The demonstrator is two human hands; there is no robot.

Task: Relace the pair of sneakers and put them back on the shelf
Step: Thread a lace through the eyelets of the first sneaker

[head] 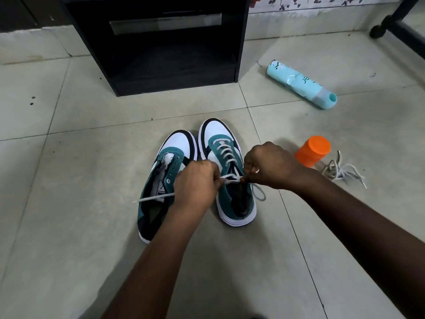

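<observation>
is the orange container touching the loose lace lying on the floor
Apart. The head view shows bare tile between the orange container and the loose lace bundled to its right.

sneakers (226, 173): matt teal suede-like w/ smooth white toe | lace (226, 150): woven cloth | floor (69, 203): smooth tile, slight sheen | shelf (156, 42): matt black | orange cap (314, 149): smooth plastic

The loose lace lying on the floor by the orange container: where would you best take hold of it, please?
Pinch the loose lace at its stiff tip nearest the orange container, coming from above; the rest is a tangled heap, and that end sticks out free.
</observation>
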